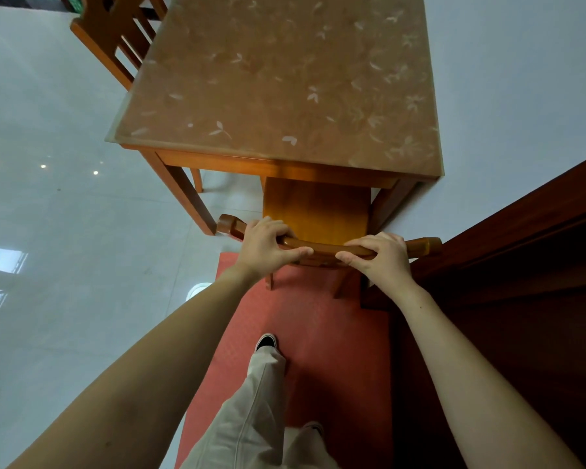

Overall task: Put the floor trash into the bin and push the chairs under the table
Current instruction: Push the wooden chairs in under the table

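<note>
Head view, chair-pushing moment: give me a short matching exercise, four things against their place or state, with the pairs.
Things:
1. near chair
2. far chair
3. red mat
4. table

Places or states:
A. lies on the floor under the person's feet
B. top rail gripped by the left hand and the right hand
C. covered with a leaf-patterned sheet
D. stands at the table's far left side, untouched

Pairs: 1-B, 2-D, 3-A, 4-C

Pale glossy tiled floor point(65, 231) with furniture standing on it.
A wooden table point(285, 79) stands on the tiles; a red mat point(335, 333) lies under the near chair's point(315, 211) rear legs.
</note>
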